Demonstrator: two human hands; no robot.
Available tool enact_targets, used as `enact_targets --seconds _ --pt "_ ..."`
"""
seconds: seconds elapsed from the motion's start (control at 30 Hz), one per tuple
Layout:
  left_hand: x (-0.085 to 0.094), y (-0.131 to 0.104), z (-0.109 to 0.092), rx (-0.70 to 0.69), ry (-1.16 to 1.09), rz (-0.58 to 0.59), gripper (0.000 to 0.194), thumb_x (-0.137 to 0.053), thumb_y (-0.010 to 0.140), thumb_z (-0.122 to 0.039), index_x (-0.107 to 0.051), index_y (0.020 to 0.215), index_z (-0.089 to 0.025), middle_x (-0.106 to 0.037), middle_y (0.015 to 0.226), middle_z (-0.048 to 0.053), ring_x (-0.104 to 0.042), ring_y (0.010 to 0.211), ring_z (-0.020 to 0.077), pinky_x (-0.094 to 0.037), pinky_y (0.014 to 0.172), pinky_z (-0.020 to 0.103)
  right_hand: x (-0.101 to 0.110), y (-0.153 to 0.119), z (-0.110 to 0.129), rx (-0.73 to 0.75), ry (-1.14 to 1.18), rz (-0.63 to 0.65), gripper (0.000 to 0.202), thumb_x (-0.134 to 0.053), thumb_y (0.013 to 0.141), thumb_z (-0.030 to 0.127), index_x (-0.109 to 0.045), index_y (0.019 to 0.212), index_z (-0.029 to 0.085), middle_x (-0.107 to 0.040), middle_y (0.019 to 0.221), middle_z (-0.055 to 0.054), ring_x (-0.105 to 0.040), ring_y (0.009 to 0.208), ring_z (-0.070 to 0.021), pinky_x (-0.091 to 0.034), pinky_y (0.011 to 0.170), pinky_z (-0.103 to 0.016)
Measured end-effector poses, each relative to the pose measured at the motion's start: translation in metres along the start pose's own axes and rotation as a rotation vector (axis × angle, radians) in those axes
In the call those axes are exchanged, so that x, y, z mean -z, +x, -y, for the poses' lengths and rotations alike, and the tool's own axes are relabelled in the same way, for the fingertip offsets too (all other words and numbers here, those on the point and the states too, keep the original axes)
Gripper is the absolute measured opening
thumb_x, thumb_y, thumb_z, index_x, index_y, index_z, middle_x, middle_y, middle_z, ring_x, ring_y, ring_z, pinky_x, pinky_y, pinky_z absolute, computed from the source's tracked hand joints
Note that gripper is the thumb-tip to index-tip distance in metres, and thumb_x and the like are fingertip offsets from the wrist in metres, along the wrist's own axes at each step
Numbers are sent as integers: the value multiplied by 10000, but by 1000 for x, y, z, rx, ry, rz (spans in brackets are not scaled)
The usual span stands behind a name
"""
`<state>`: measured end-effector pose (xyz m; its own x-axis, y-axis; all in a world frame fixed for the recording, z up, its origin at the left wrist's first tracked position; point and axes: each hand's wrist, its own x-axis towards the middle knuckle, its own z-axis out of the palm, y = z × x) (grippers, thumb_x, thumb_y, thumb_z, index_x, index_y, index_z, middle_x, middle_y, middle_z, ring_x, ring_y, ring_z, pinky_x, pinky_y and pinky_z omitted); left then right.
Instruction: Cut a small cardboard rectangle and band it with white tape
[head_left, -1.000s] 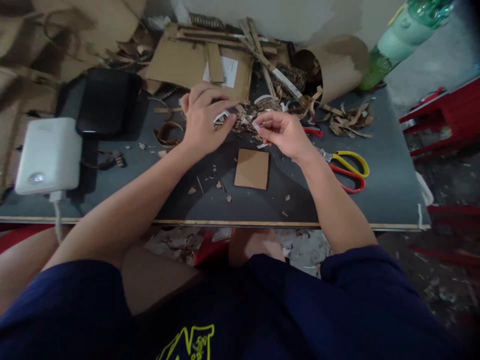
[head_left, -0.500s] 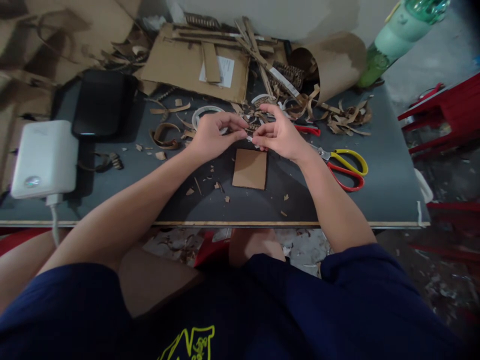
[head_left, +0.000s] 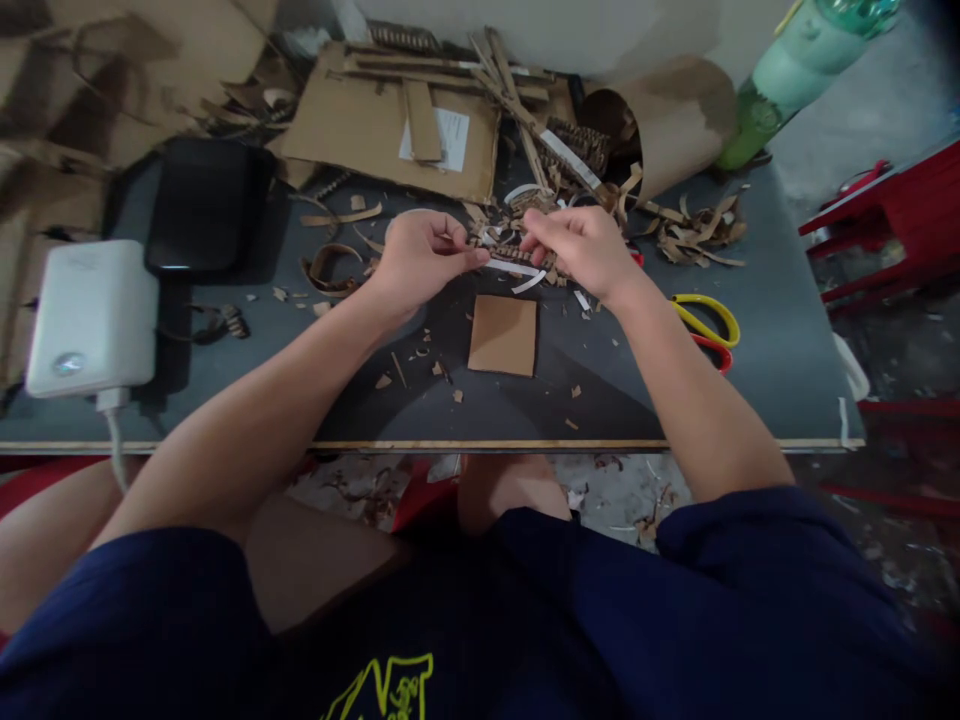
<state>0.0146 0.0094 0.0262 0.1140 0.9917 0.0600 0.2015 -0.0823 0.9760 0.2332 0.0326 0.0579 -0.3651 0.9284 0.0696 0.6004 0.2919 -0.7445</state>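
My left hand (head_left: 429,252) pinches one end of a thin white strip (head_left: 513,268), which points right toward the other hand. Just right of the strip is my right hand (head_left: 576,245), its fingers curled together over the scraps; whatever they hold is hidden. A second, curved white strip (head_left: 531,283) shows below the first. Below both hands a square cardboard piece (head_left: 502,335) lies flat on the dark table (head_left: 592,385). Scissors with yellow and red handles (head_left: 705,322) lie beside my right forearm, partly covered by it.
Cardboard scraps (head_left: 694,235), a larger cardboard sheet (head_left: 337,130) and a cardboard tube (head_left: 686,125) lie at the back. A green bottle (head_left: 787,85) stands back right. On the left are a white power bank (head_left: 94,315) with a cable and a black case (head_left: 199,205).
My right hand has moved right and away from my left hand, its fingers curling in. The white strip now shows between the hands. The right forearm covers more of the scissors.
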Motion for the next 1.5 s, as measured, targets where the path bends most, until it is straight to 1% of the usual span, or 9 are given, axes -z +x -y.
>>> enact_targets --seconds 0.17,0.3,0.5,0.63,0.8,1.0,1.2,1.4,1.5 --pt "-1 2 0 58 -21 -34 418 -869 615 -297 -463 628 -199 -504 620 -48 -501 599 101 -356 598 285 7 -10 1 -40 -93 91 418 -683 839 570 -714 724 169 -648 659 -37 -552 649 -139 -425 659 -316" --pt "-1 1 0 102 -65 -12 454 -886 637 -278 -439 624 -201 -518 605 -41 -563 636 131 -407 624 294 7 -19 -14 -44 -16 101 259 -729 800 417 -714 735 167 -647 665 -22 -531 617 -120 -398 638 -312" --pt "2 0 3 89 -56 13 505 -903 640 -411 -439 648 -211 -572 636 -23 -629 760 185 -485 686 337 0 -27 -12 -96 108 124 338 -715 823 513 -717 839 176 -620 663 -3 -479 531 -85 -395 597 -301" --pt "3 1 6 63 40 71 527 -876 669 -499 -431 666 -216 -567 644 -35 -611 794 184 -493 739 373 0 -30 -7 -106 106 104 312 -727 826 491 -688 758 188 -571 582 7 -456 478 -94 -382 556 -310" --pt "7 -1 4 34 218 46 449 -866 644 -454 -489 653 -212 -565 622 -28 -571 766 184 -454 709 376 -3 -34 -5 -133 41 136 246 -686 869 435 -694 790 202 -579 593 3 -510 527 -120 -424 621 -326" --pt "12 -6 0 -110 490 126 265 -817 682 -361 -606 638 -206 -603 581 -18 -608 799 211 -461 761 365 -8 -34 0 -53 -95 138 201 -664 872 343 -686 740 194 -678 731 -39 -601 716 -173 -430 732 -344" --pt "9 -6 -1 -149 568 107 262 -779 680 -363 -575 580 -234 -600 572 -7 -600 656 199 -451 703 361 -10 -33 0 -35 -160 110 191 -677 860 333 -691 731 193 -686 724 -51 -604 690 -181 -438 724 -353" --pt "8 -5 -4 -104 616 111 247 -786 674 -350 -586 596 -229 -619 614 2 -611 701 209 -462 776 371 -14 -34 2 -36 -211 86 205 -682 846 341 -683 705 194 -693 697 -54 -603 650 -176 -444 662 -346" --pt "7 -5 -4 -110 632 94 256 -779 656 -334 -563 568 -229 -619 611 0 -593 653 203 -455 742 374 -16 -34 3 -51 -221 90 216 -679 851 333 -669 687 192 -691 691 -61 -608 645 -178 -435 648 -348"
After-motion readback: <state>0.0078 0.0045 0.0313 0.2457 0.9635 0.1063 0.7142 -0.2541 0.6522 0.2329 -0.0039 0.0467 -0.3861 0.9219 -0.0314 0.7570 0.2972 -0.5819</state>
